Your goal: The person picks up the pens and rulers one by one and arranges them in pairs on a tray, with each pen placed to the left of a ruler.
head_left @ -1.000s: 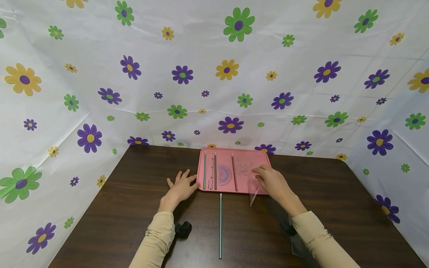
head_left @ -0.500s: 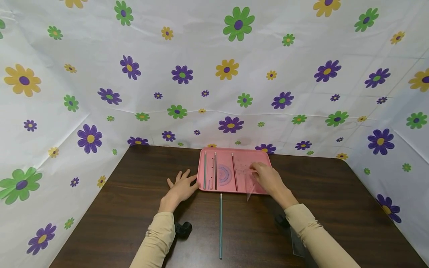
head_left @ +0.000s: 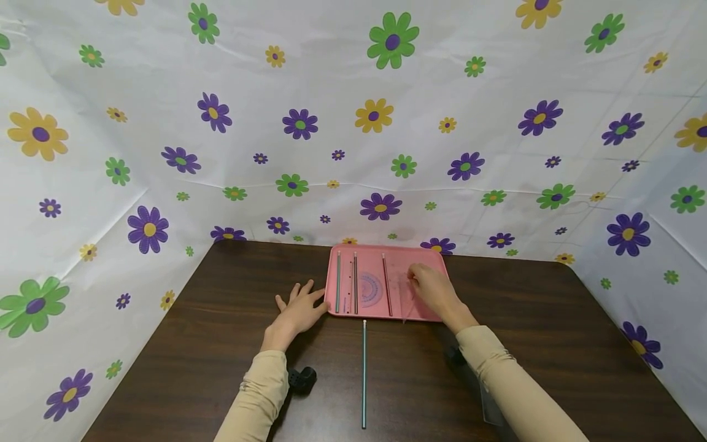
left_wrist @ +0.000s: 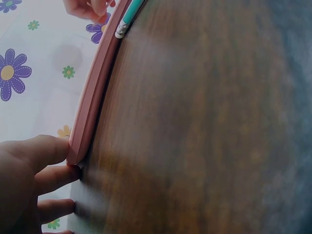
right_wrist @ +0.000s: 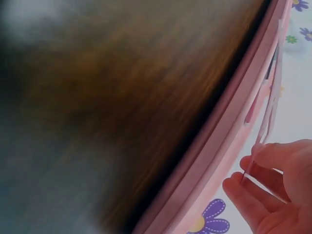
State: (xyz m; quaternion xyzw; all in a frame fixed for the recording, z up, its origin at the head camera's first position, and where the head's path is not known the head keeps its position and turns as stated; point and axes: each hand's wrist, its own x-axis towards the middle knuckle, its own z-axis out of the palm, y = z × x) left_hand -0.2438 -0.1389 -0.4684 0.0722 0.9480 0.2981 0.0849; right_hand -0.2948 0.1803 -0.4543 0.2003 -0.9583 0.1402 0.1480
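My right hand (head_left: 432, 288) pinches a clear triangular set square (right_wrist: 273, 105) between thumb and fingers, over the right part of the pink tray (head_left: 425, 255). Its lower tip points toward the tray's near rim. Straight, spread fingers of my left hand (head_left: 298, 312) touch the tray's near left corner. Inside the tray lie a green pencil (head_left: 338, 282), a clear ruler (head_left: 347, 294), a dark pencil (head_left: 356, 283), a clear protractor (head_left: 370, 290) and a red pencil (head_left: 386, 285). My right hand hides some of the tray's right part.
A teal pencil (head_left: 364, 374) with an eraser end lies on the dark wooden table (head_left: 221, 344), in front of the tray. Partly under my right forearm is a clear flat piece (head_left: 490, 405). A flowered white sheet (head_left: 331, 141) hangs behind the table and at its sides.
My right hand has moved left and slightly away from me with the set square, whose lower tip has drawn back to the tray's near rim. The left hand has stayed put.
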